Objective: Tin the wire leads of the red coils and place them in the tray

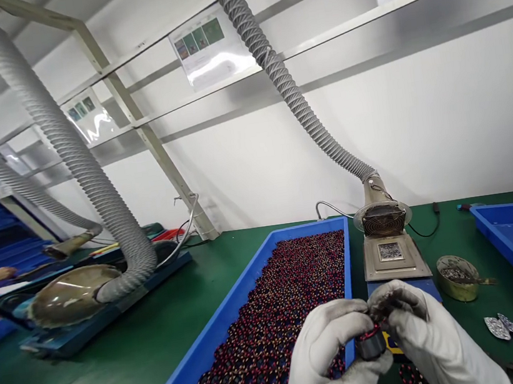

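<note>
The left hand [332, 352] grips a small, dark, rounded component [371, 345], red along its top; whether the right hand [423, 327] grips it is unclear.

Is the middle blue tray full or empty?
The tray is well filled: dark ring-shaped parts cover most of its visible floor. Its near end lies out of frame, so I cannot tell there.

Green bench top [196, 307] with a full blue tray [222, 325], round pot [457, 293] and silvery scraps [496, 328]
</note>
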{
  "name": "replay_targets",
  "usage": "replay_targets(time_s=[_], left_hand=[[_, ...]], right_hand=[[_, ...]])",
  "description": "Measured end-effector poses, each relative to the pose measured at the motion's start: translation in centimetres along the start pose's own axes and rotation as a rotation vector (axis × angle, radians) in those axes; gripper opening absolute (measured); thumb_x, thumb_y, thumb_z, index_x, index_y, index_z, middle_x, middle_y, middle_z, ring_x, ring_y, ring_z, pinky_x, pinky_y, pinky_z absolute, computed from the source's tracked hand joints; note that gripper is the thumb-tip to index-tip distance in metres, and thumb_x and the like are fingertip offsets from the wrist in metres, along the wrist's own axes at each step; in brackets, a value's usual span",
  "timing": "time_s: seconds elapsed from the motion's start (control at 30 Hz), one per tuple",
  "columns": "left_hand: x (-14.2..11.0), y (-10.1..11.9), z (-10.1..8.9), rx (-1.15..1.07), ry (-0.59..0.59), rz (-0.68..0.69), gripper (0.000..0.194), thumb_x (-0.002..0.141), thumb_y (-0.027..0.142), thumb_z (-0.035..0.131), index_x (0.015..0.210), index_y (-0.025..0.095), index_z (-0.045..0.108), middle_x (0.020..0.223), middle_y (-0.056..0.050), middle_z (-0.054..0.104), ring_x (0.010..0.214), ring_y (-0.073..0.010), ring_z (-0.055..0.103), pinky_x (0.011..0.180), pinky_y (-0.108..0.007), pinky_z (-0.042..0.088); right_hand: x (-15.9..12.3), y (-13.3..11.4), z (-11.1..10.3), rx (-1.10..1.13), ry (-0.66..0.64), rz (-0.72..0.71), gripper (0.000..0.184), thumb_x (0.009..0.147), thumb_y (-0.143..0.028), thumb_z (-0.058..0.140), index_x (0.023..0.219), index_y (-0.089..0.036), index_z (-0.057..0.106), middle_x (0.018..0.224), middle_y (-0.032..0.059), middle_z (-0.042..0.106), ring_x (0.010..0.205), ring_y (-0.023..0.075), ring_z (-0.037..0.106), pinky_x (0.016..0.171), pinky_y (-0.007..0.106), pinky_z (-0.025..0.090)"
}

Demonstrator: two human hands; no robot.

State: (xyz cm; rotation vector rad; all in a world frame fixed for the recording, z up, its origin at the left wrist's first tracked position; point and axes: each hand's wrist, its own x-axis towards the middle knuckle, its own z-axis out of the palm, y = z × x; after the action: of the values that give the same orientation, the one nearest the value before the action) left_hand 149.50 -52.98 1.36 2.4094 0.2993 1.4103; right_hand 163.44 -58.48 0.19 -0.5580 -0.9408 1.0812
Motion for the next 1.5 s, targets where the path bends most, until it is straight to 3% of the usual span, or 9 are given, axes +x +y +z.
replay_targets(time_s=[0.2,0.4,0.6,0.97,1.07,1.2,1.27,1.37,1.5], left_hand=[[0.0,0.2,0.0,0.08,-0.008,0.099,0.018,0.08,0.026,0.06,0.097,0.024,0.055,0.095,-0.005,0.063,0.086,-0.0192,0.061,0.073,-0.029,0.053],[-0.2,0.0,-0.2,0.325,0.054,0.227,0.019,0.079,0.028,0.062,0.093,0.019,0.054,0.093,-0.006,0.062,0.089,-0.0186,0.058,0.077,-0.03,0.051],[0.1,0.2,-0.6,0.45,0.114,0.247,0.014,0.081,0.022,0.055,0.095,0.02,0.055,0.09,-0.006,0.064,0.084,-0.0189,0.06,0.074,-0.032,0.052],[0.1,-0.8,-0.9,-0.092,-0.012,-0.045,0.015,0.083,0.02,0.055,0.093,0.024,0.064,0.092,-0.005,0.067,0.085,-0.0179,0.063,0.074,-0.026,0.053],[-0.1,-0.9,-0.8,-0.258,0.094,-0.113,0.011,0.083,0.026,0.056,0.08,0.024,0.066,0.082,-0.001,0.067,0.08,-0.015,0.063,0.073,-0.021,0.052],[-0.4,-0.6,-1.3,-0.42,0.4,-0.269,0.011,0.082,0.032,0.058,0.081,0.026,0.067,0.086,0.002,0.069,0.083,-0.0126,0.063,0.076,-0.015,0.051],[-0.2,-0.4,-1.6,-0.376,0.317,-0.328,0.017,0.078,0.036,0.061,0.09,0.025,0.067,0.094,-0.002,0.068,0.087,-0.0159,0.064,0.078,-0.018,0.051],[0.5,-0.2,-1.3,-0.326,0.044,-0.311,0.022,0.071,0.032,0.068,0.09,0.022,0.069,0.092,-0.006,0.069,0.081,-0.0193,0.065,0.074,-0.022,0.054],[0.7,-0.1,-0.6,-0.39,0.22,-0.171,0.007,0.074,0.024,0.066,0.07,0.023,0.071,0.072,-0.002,0.069,0.071,-0.0167,0.064,0.069,-0.023,0.055]], right_hand=[[0.5,0.8,-0.6,-0.216,0.007,-0.234,0.011,0.061,-0.029,0.075,0.06,-0.02,0.068,0.064,0.0019,0.061,0.062,0.0149,0.057,0.057,0.025,0.046],[0.6,0.8,-1.1,-0.032,0.322,-0.219,0.021,0.056,-0.038,0.078,0.065,-0.022,0.069,0.066,0.0038,0.068,0.062,0.0161,0.062,0.061,0.026,0.051],[0.1,1.6,1.1,0.07,0.075,0.035,0.032,0.058,-0.034,0.078,0.085,-0.02,0.066,0.083,0.0073,0.069,0.079,0.0217,0.064,0.074,0.034,0.05],[0.4,2.9,0.9,0.257,0.069,0.161,0.029,0.06,-0.03,0.078,0.083,-0.021,0.062,0.074,0.0037,0.068,0.066,0.0201,0.065,0.06,0.035,0.053],[0.4,2.8,1.5,0.359,0.071,0.216,0.03,0.054,-0.026,0.082,0.076,-0.02,0.063,0.07,0.0018,0.067,0.062,0.0179,0.065,0.058,0.032,0.054],[0.3,2.6,1.7,0.478,0.054,0.287,0.026,0.056,-0.021,0.081,0.076,-0.02,0.065,0.067,-0.0013,0.068,0.06,0.0128,0.065,0.059,0.024,0.053],[0.3,2.7,1.6,0.48,0.048,0.275,0.024,0.058,-0.021,0.08,0.077,-0.02,0.065,0.066,-0.0014,0.067,0.061,0.0116,0.066,0.06,0.022,0.052],[0.3,3.2,1.5,0.403,0.044,0.217,0.024,0.059,-0.025,0.079,0.077,-0.021,0.064,0.068,-0.0008,0.067,0.062,0.0137,0.065,0.06,0.026,0.053],[0.3,3.7,1.4,0.288,0.04,0.156,0.026,0.059,-0.027,0.079,0.077,-0.02,0.062,0.072,0.0022,0.067,0.065,0.0187,0.065,0.064,0.034,0.053]])
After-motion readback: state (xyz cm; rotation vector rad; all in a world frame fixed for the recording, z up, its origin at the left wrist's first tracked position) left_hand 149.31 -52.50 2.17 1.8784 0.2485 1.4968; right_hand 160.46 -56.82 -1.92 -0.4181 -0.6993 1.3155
